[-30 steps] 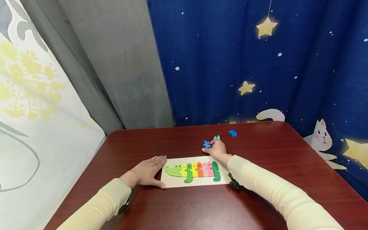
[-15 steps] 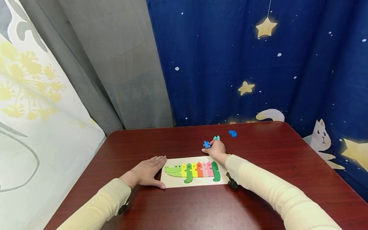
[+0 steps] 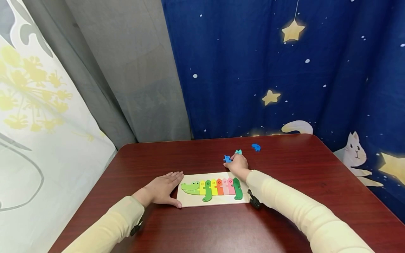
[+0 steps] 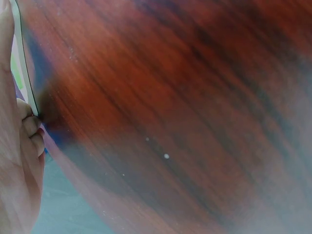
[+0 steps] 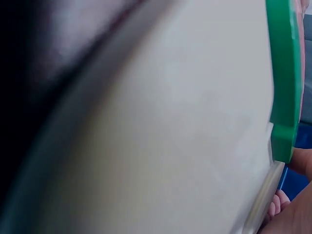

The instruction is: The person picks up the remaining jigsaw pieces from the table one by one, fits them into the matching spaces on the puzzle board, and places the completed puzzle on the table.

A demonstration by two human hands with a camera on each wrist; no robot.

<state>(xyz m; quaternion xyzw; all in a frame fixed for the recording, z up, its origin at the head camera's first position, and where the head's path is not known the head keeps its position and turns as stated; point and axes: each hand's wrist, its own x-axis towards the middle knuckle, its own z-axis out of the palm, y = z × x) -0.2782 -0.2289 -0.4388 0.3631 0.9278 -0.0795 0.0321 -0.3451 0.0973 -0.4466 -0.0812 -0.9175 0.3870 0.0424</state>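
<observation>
A wooden crocodile puzzle board (image 3: 193, 202) lies on the table, its colourful pieces forming a crocodile (image 3: 207, 188). My left hand (image 3: 164, 188) rests against the board's left edge, fingers straight and thumb at the near corner. Beyond the board, my right hand (image 3: 239, 165) has thumb and forefinger around a blue puzzle piece (image 3: 227, 159). Just past those fingertips lies a teal puzzle piece (image 3: 238, 151), partly hidden by the hand. In the right wrist view, the green tail piece (image 5: 285, 73) stands up from the board close to the right hand (image 5: 295, 214).
A darker blue curved piece (image 3: 256, 147) lies near the far edge of the dark red table (image 3: 190, 232). Behind the table hang a grey curtain (image 3: 136, 70) and a blue starry curtain (image 3: 234, 63). The right sleeve (image 3: 284, 195) overlaps the board's right end.
The right thumb has drawn in slightly toward the blue puzzle piece, and the right forearm has shifted a little left. The left hand and the board have stayed in place.
</observation>
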